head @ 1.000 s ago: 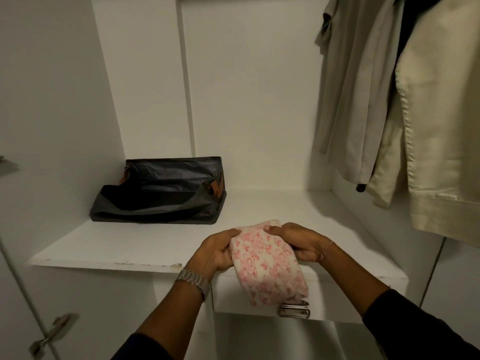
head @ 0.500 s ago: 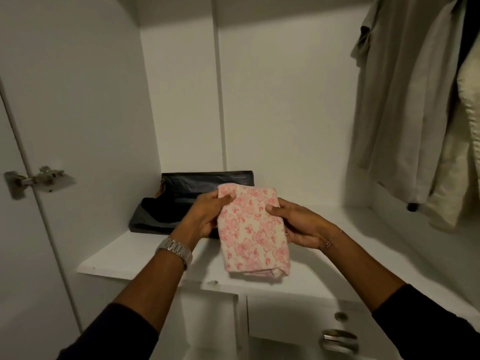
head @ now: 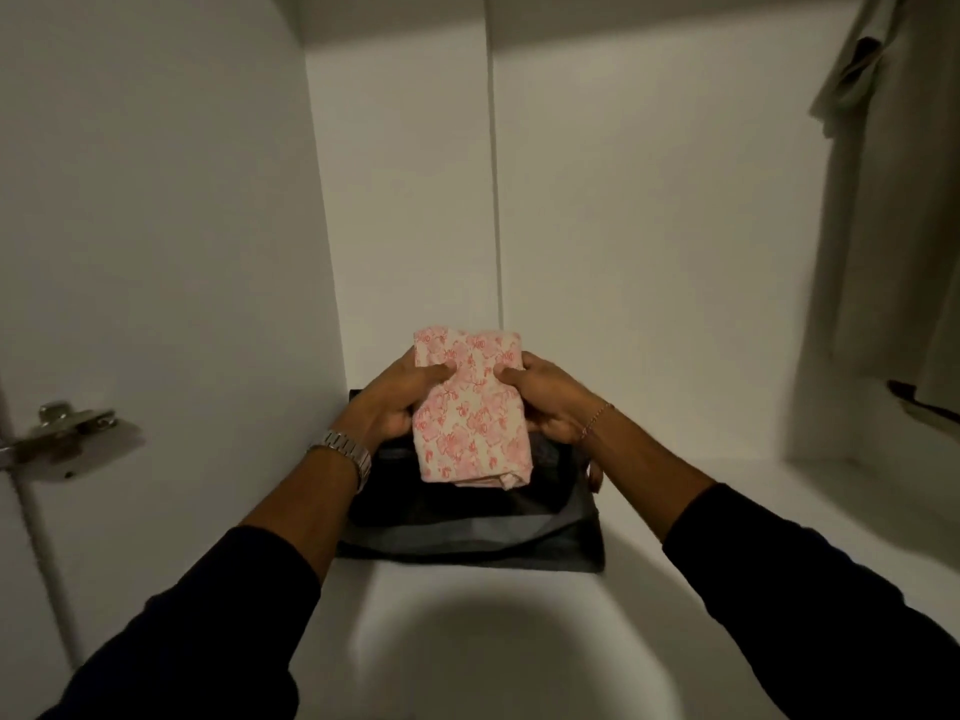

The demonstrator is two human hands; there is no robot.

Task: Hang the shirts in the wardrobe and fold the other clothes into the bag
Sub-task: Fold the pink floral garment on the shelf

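Observation:
A folded cream cloth with a pink floral print (head: pixel 470 423) is held above the open mouth of a dark bag (head: pixel 467 537) that sits on the white wardrobe shelf (head: pixel 675 537). My left hand (head: pixel 395 402) grips the cloth's left edge, thumb on top. On the right edge, my right hand (head: pixel 545 402) grips it the same way. The cloth covers the far part of the bag's opening. Pale shirts (head: pixel 893 200) hang at the far right of the wardrobe.
The wardrobe's white side wall (head: pixel 182 252) stands close on the left, with a metal door hinge (head: pixel 67 439) on it. The white back panel (head: pixel 623 226) rises behind the bag. The shelf stretches to the right, below the hanging shirts.
Both hands have carried the folded cloth from the shelf's front edge up and left, to above the bag. My view has moved closer and leftward, so the hanging shirts are now at the frame's edge.

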